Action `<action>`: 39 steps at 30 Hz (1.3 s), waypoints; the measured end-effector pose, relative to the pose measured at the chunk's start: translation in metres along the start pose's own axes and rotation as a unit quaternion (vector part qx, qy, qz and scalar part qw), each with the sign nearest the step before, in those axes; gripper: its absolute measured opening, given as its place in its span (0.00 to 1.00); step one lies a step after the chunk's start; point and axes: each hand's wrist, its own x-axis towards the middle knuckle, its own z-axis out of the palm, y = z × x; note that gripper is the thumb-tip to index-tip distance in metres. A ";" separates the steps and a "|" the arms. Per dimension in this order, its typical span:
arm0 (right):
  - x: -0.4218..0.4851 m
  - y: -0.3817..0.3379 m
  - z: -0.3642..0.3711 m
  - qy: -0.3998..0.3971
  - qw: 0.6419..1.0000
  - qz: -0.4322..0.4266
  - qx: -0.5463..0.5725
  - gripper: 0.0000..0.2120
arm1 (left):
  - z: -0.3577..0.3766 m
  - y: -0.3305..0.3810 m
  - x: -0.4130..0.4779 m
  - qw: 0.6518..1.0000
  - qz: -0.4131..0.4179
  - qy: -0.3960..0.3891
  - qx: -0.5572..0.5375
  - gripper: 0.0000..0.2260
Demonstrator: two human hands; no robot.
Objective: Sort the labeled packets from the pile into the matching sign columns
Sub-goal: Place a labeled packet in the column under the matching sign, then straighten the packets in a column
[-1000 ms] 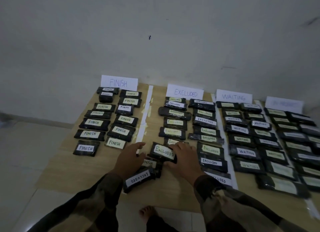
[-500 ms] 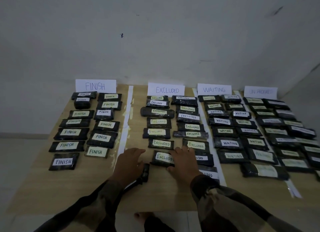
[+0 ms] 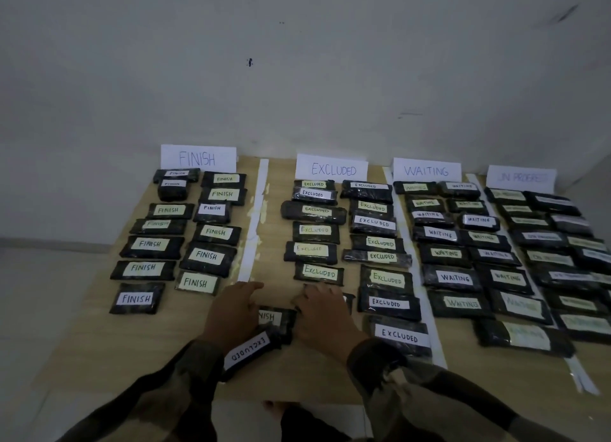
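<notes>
Right hand has slid over the packet it held before, fingers flat. Left hand rests open on the pile, FINISH packet between both hands.

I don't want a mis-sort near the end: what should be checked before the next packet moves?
1. Pile left: ok, FINISH packet and upside-down EXCLUDED packet lie by the left hand.
2. FINISH sign readable: ok.
3. Bare table at FINISH column's near end: ok.
4. Is the covered packet under the right hand straight: cannot tell.
5. IN PROGRESS sign legible: not ok, faint.
</notes>
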 end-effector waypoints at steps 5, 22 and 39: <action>0.008 -0.015 0.007 -0.037 0.999 -0.020 -0.027 0.21 | -0.002 -0.010 -0.009 0.999 -0.037 -0.005 -0.031 0.19; 0.030 -0.022 -0.001 -0.076 0.997 -0.020 0.024 0.30 | -0.005 -0.014 -0.012 0.992 -0.067 0.010 -0.111 0.25; 0.041 0.008 -0.020 0.067 0.977 -0.099 0.176 0.28 | -0.032 0.002 0.010 0.971 -0.087 0.068 -0.210 0.06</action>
